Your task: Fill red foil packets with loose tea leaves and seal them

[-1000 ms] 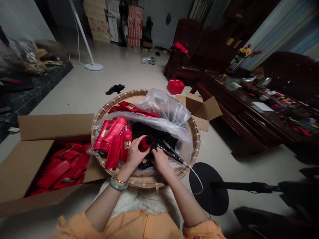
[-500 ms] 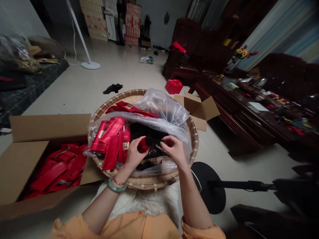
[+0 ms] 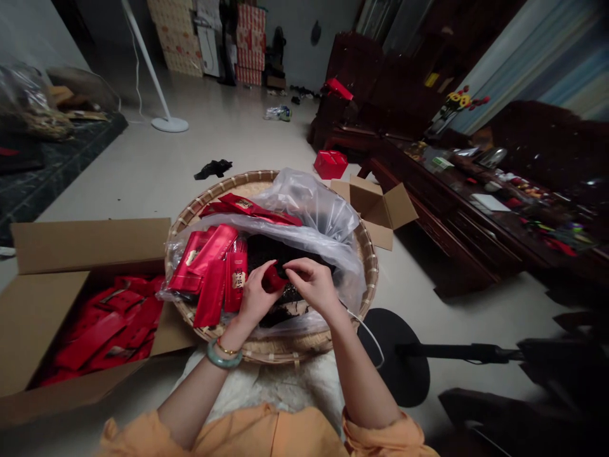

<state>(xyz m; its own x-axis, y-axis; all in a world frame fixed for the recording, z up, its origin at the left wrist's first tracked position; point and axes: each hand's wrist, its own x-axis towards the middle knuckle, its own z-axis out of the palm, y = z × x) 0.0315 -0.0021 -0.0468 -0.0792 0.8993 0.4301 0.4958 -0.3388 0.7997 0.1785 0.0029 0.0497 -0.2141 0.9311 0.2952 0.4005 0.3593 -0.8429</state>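
Observation:
My left hand (image 3: 255,298) is wrapped round a small red packet (image 3: 273,279), holding it upright over the basket. My right hand (image 3: 311,282) is closed, its fingertips together at the packet's right edge; whether anything is between them is hidden. Below both hands a heap of dark, dry, shredded-looking material (image 3: 266,249) lies in a clear plastic bag (image 3: 328,230). The bag rests in a round woven bamboo basket (image 3: 373,266). Left of my left hand, several red foil packets (image 3: 209,279) lie on the plastic, and more red packets (image 3: 252,208) lie at the far side.
An open cardboard box (image 3: 52,317) holding many red packets stands at the left. A smaller open carton (image 3: 375,209) and a red box (image 3: 330,164) sit beyond the basket. A black round stand base (image 3: 394,365) is on the right, near a dark wooden table (image 3: 457,247).
My right hand has moved left to the packet's edge; the dark, shiny thing at its fingers no longer shows. The black clump at the packet's mouth is out of sight. My left hand stays put.

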